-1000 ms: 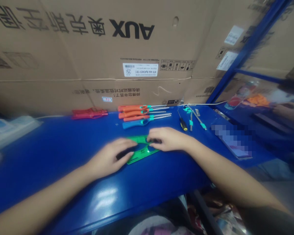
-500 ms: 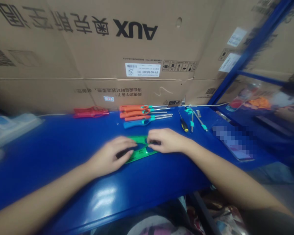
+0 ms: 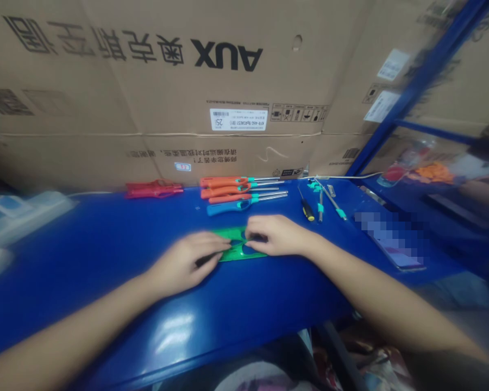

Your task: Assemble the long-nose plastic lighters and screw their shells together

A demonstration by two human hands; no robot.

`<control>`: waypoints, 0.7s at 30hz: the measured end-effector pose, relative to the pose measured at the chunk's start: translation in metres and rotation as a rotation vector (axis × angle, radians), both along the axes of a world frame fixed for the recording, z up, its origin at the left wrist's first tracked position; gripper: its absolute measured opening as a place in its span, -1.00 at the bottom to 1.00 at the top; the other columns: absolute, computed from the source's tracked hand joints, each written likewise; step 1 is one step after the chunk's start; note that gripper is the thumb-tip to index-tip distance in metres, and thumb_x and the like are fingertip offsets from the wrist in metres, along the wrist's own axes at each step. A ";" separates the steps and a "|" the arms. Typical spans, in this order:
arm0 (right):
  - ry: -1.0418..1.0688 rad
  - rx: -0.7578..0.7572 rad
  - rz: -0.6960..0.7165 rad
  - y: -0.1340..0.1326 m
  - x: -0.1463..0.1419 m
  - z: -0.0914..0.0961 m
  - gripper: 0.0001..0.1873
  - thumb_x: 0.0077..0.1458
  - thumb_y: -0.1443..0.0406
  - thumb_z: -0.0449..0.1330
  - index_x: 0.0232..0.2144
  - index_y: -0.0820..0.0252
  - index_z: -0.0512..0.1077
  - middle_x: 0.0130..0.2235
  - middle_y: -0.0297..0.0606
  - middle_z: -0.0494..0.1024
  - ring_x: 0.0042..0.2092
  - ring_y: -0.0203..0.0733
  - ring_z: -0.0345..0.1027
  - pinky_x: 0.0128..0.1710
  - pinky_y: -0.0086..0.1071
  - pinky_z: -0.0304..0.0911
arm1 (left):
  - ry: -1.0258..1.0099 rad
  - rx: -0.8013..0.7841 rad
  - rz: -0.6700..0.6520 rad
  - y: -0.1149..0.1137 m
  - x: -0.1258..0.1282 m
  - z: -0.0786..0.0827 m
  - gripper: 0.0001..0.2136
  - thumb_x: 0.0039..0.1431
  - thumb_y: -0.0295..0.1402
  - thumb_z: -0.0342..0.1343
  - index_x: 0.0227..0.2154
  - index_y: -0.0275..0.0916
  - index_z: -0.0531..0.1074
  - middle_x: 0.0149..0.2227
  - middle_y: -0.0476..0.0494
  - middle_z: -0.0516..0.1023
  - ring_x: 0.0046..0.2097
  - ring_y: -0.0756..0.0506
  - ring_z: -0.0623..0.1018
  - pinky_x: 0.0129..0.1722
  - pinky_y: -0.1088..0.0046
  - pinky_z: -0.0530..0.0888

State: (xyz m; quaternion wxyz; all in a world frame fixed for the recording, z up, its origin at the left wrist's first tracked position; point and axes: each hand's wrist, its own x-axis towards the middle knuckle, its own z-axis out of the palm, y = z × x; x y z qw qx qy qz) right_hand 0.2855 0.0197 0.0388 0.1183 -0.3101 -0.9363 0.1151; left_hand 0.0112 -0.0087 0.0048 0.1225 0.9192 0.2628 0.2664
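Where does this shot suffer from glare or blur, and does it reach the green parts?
Head view: bright glare on the table, nearer the wearer than the green parts; head view: white item at left and orange heap at right smeared, box label crisper; head view: green parts clear of that glare, but soft, fine detail hard to tell.

Workshop-like corner: blue worktop (image 3: 93, 250), screwdriver (image 3: 307, 210), lighters (image 3: 227, 189), cardboard wall (image 3: 155, 103).
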 end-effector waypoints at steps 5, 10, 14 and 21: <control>-0.002 0.014 -0.008 0.000 -0.001 -0.001 -0.89 0.24 0.25 0.21 -0.25 0.18 0.49 -0.20 -0.28 0.54 -0.23 -0.24 0.39 -0.36 -0.43 0.11 | -0.006 -0.015 0.009 0.000 -0.001 0.000 -0.71 0.31 -0.48 0.03 0.01 -0.21 0.54 0.00 -0.20 0.63 0.04 -0.15 0.60 0.08 0.25 0.55; -0.004 0.029 -0.033 0.000 -0.001 -0.001 -0.89 0.23 0.25 0.22 -0.25 0.17 0.49 -0.19 -0.26 0.55 -0.20 -0.22 0.40 -0.36 -0.42 0.11 | -0.008 -0.025 0.009 0.002 -0.002 -0.002 -0.69 0.30 -0.50 0.00 0.02 -0.21 0.53 0.02 -0.19 0.63 0.06 -0.15 0.59 0.09 0.26 0.55; -0.003 0.034 -0.043 0.001 -0.001 -0.002 -0.88 0.22 0.24 0.23 -0.25 0.17 0.49 -0.18 -0.25 0.55 -0.18 -0.20 0.40 -0.35 -0.42 0.11 | 0.017 -0.031 -0.005 0.002 -0.003 -0.002 -0.63 0.30 -0.52 -0.03 0.10 -0.17 0.49 0.07 -0.18 0.60 0.11 -0.15 0.57 0.16 0.20 0.52; -0.004 0.025 -0.044 0.002 -0.001 -0.002 -0.90 0.25 0.26 0.21 -0.26 0.17 0.49 -0.19 -0.26 0.56 -0.18 -0.19 0.41 -0.35 -0.41 0.12 | 0.052 -0.012 -0.009 0.000 -0.001 0.002 -0.61 0.32 -0.50 -0.05 0.12 -0.14 0.48 0.08 -0.19 0.59 0.12 -0.18 0.56 0.15 0.15 0.51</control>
